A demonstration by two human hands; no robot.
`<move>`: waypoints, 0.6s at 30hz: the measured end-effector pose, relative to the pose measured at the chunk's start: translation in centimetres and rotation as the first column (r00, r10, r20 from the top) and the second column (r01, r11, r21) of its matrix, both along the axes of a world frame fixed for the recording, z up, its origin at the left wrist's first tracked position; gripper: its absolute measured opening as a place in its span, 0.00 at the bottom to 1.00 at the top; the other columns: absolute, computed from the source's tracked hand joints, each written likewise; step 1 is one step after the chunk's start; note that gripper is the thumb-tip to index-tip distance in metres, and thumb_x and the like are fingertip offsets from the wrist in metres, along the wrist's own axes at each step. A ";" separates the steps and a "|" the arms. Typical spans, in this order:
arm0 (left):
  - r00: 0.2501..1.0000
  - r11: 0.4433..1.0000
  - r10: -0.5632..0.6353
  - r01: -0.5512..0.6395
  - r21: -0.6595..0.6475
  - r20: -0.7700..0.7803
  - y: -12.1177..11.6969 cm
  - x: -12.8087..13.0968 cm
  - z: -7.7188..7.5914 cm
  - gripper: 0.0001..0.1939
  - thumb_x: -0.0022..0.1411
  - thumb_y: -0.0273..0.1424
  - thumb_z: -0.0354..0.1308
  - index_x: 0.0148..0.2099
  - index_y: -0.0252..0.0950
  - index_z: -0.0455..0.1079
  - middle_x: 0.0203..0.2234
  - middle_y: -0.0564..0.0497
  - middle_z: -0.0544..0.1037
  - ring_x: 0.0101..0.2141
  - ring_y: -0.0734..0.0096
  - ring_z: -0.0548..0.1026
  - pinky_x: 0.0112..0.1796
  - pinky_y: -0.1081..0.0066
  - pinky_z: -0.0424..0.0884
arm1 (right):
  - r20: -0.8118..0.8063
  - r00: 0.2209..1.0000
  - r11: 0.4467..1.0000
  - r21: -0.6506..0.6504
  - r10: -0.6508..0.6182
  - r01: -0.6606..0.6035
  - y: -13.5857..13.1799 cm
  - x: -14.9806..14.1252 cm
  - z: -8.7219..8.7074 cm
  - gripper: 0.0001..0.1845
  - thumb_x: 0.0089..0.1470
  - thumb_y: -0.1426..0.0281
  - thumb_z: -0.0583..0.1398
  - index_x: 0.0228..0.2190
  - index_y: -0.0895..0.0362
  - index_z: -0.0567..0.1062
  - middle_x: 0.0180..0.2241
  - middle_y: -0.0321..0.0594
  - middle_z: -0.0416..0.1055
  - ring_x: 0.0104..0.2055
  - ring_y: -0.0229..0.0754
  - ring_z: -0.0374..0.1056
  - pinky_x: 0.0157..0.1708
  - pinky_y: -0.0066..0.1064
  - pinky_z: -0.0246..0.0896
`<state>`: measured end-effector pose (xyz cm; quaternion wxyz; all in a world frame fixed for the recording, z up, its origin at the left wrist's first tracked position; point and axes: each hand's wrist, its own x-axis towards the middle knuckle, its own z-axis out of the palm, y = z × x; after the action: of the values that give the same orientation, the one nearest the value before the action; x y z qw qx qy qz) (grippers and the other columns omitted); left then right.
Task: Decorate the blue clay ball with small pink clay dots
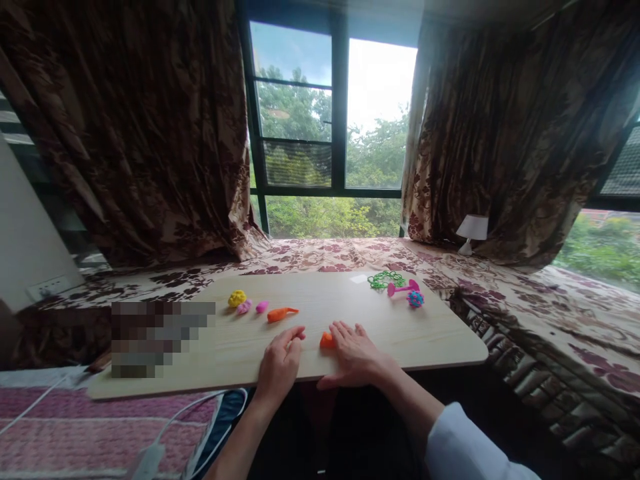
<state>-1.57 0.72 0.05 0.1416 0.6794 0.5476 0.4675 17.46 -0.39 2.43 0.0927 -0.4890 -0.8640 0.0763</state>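
My right hand (354, 355) lies flat with outstretched fingers, partly over an orange lump of what looks like modelling clay (327, 341) on the wooden board (220, 357). The covered part of the lump is hidden. To its left, my left hand (281, 363) rests at the board's near edge, fingers curled and nothing visible in them. Just beyond that hand lies an orange carrot-shaped piece (280, 315) with a thin tip pointing right. Further left are a small bright pink piece (262, 307), a pale pink lump (244, 307) and a yellow lump (237, 298).
At the board's far right sit a tangle of green loops (387, 279), a pink dumbbell-shaped toy (403, 288) and a blue-pink knobbly ball (415, 299). A small white lamp (473, 230) stands on the patterned window ledge. A white cable (175, 417) runs below the board's left side.
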 end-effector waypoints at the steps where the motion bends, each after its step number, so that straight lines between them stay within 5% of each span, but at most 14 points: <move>1: 1.000 1.000 0.000 0.000 0.000 0.000 0.0 0.0 0.0 0.17 0.58 0.32 0.44 0.45 0.36 0.69 0.38 0.49 0.77 0.42 0.64 0.72 0.44 0.66 0.66 | -0.002 1.000 1.000 0.010 0.003 -0.003 -0.3 0.1 -0.2 0.60 0.35 0.43 0.57 0.60 0.66 0.43 0.61 0.55 0.40 0.63 0.52 0.35 0.58 0.48 0.27; 8: 1.000 1.000 0.012 -0.012 -0.014 0.004 -0.2 0.3 0.0 0.16 0.58 0.33 0.44 0.44 0.38 0.69 0.38 0.51 0.76 0.43 0.66 0.71 0.47 0.66 0.64 | -0.003 0.998 0.990 0.129 0.065 -0.064 -6.3 0.8 -2.4 0.60 0.37 0.47 0.59 0.60 0.61 0.36 0.63 0.49 0.31 0.64 0.51 0.27 0.59 0.46 0.17; 15: 1.000 1.000 0.014 -0.014 -0.008 -0.006 -0.3 0.3 0.4 0.17 0.57 0.33 0.44 0.44 0.37 0.70 0.37 0.49 0.77 0.42 0.64 0.73 0.43 0.65 0.67 | 0.010 1.000 1.000 -0.006 0.010 -0.010 -0.2 0.6 0.1 0.57 0.38 0.45 0.57 0.59 0.65 0.44 0.61 0.55 0.40 0.63 0.53 0.35 0.58 0.49 0.25; 18: 1.000 1.000 0.004 -0.004 -0.010 -0.005 -0.3 0.2 0.3 0.17 0.58 0.33 0.44 0.44 0.37 0.69 0.37 0.49 0.77 0.42 0.64 0.73 0.44 0.65 0.66 | -0.014 1.000 1.000 0.020 0.025 -0.024 -1.5 0.9 -0.4 0.61 0.35 0.44 0.58 0.60 0.63 0.41 0.62 0.53 0.38 0.63 0.52 0.34 0.59 0.48 0.24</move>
<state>-1.35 0.40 0.36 0.1426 0.6786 0.5516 0.4636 18.39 -1.86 2.07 0.1028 -0.4769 -0.8699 0.0726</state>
